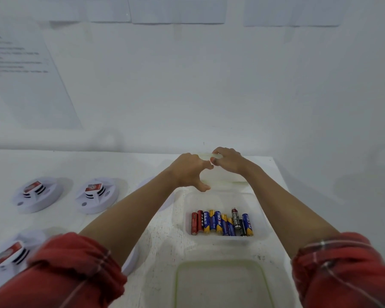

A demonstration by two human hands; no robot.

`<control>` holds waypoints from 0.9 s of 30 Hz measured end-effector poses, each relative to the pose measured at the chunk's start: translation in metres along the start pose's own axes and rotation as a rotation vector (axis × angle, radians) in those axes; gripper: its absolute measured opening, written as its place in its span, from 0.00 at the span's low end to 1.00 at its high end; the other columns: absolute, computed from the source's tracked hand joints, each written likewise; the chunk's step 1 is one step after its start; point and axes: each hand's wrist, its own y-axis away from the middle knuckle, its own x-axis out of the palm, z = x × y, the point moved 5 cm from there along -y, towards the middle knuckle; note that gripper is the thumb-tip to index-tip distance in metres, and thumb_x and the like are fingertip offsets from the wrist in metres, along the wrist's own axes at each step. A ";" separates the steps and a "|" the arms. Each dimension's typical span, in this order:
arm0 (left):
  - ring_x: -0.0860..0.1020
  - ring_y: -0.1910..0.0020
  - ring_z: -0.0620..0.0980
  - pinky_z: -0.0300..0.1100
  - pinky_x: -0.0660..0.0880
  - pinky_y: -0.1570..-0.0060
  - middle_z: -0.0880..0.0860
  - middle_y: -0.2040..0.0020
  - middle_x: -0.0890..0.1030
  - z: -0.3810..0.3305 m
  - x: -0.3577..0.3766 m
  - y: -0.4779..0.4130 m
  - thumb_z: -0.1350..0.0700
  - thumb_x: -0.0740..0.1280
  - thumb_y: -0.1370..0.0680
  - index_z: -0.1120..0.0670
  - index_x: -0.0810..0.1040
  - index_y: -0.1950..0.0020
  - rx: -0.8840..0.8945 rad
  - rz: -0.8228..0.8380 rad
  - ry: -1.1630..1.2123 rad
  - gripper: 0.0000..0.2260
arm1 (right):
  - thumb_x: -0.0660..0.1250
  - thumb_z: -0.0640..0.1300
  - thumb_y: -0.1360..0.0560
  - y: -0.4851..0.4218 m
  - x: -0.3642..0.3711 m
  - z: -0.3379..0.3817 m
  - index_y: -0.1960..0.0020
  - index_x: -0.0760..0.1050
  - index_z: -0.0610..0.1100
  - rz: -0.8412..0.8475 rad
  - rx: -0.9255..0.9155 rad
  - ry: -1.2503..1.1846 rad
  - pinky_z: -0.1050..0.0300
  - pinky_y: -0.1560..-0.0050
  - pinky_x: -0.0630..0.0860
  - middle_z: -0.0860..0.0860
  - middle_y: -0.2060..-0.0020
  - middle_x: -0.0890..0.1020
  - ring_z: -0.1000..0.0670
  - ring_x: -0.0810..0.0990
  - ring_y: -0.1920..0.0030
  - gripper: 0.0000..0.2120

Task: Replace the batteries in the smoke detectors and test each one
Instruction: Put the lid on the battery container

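Observation:
A clear plastic container (258, 215) on the white table holds several AA batteries (218, 223) lying side by side. Just beyond it lies a translucent lid (228, 177), tilted up at its far edge. My right hand (229, 161) pinches that far edge. My left hand (190, 171) hovers over the lid's left side with fingers spread, holding nothing. Two white smoke detectors (38, 193) (97, 195) with red labels sit at the left. A third smoke detector (8, 261) is at the near left, partly hidden by my left sleeve.
A second translucent container (177, 276) with a greenish rim sits at the near edge, in front of the battery container. White round shapes show beside my left forearm (131, 258). A wall with paper sheets (27, 70) rises right behind the table. The table's right edge (280, 181) is close.

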 end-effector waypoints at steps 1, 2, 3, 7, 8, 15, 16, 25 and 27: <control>0.77 0.49 0.49 0.38 0.67 0.48 0.53 0.50 0.83 0.002 -0.001 0.000 0.43 0.68 0.28 0.52 0.69 0.30 -0.007 0.005 0.037 0.29 | 0.57 0.50 0.22 0.000 0.000 0.000 0.36 0.69 0.44 0.000 -0.004 0.004 0.52 0.39 0.63 0.46 0.38 0.75 0.44 0.68 0.36 0.17; 0.76 0.51 0.48 0.38 0.67 0.48 0.53 0.50 0.83 0.004 -0.002 0.000 0.42 0.70 0.29 0.52 0.70 0.30 -0.014 0.011 0.082 0.29 | 0.58 0.50 0.22 0.000 0.001 0.000 0.36 0.69 0.44 0.006 -0.002 0.011 0.52 0.39 0.64 0.46 0.38 0.75 0.44 0.68 0.36 0.17; 0.75 0.54 0.47 0.37 0.66 0.48 0.53 0.51 0.83 0.005 -0.003 0.000 0.42 0.71 0.30 0.52 0.71 0.31 -0.020 0.016 0.125 0.30 | 0.58 0.50 0.22 -0.001 0.001 -0.001 0.36 0.69 0.44 0.011 0.000 0.014 0.52 0.40 0.64 0.46 0.39 0.75 0.44 0.69 0.36 0.17; 0.73 0.56 0.45 0.36 0.63 0.51 0.53 0.51 0.83 0.007 -0.005 0.003 0.41 0.73 0.33 0.52 0.74 0.33 -0.047 0.042 0.204 0.31 | 0.56 0.53 0.22 0.002 0.002 0.002 0.37 0.70 0.44 0.031 0.003 0.052 0.49 0.41 0.68 0.47 0.40 0.75 0.44 0.71 0.37 0.19; 0.73 0.55 0.45 0.36 0.63 0.50 0.53 0.49 0.83 0.007 -0.005 0.003 0.41 0.73 0.33 0.52 0.74 0.33 -0.055 0.055 0.224 0.31 | 0.55 0.53 0.22 0.004 0.003 0.003 0.37 0.70 0.44 0.036 0.007 0.065 0.49 0.40 0.69 0.47 0.39 0.74 0.43 0.71 0.37 0.19; 0.68 0.31 0.49 0.43 0.61 0.31 0.50 0.30 0.72 0.012 -0.008 0.020 0.44 0.63 0.23 0.51 0.75 0.35 -0.144 -0.027 0.508 0.20 | 0.50 0.49 0.18 0.040 -0.012 0.005 0.25 0.57 0.44 -0.059 -0.029 -0.060 0.53 0.27 0.52 0.49 0.25 0.58 0.48 0.56 0.25 0.23; 0.68 0.31 0.48 0.42 0.62 0.32 0.50 0.31 0.72 0.011 -0.011 0.024 0.46 0.63 0.22 0.51 0.74 0.34 -0.152 -0.087 0.530 0.19 | 0.51 0.48 0.18 0.046 -0.015 0.005 0.26 0.58 0.45 -0.068 -0.036 -0.095 0.55 0.27 0.53 0.50 0.25 0.59 0.49 0.57 0.25 0.22; 0.68 0.31 0.49 0.42 0.63 0.34 0.49 0.30 0.71 -0.018 -0.024 0.078 0.53 0.65 0.23 0.50 0.71 0.32 -0.239 -0.221 0.673 0.19 | 0.58 0.44 0.20 0.117 -0.018 0.006 0.30 0.65 0.47 -0.049 -0.088 -0.139 0.58 0.32 0.60 0.51 0.28 0.65 0.50 0.62 0.28 0.19; 0.67 0.31 0.49 0.43 0.63 0.33 0.49 0.30 0.71 -0.028 -0.025 0.094 0.53 0.65 0.23 0.50 0.71 0.31 -0.250 -0.231 0.661 0.19 | 0.58 0.44 0.21 0.138 -0.017 0.007 0.30 0.65 0.48 -0.047 -0.113 -0.109 0.57 0.31 0.59 0.51 0.28 0.65 0.50 0.62 0.28 0.19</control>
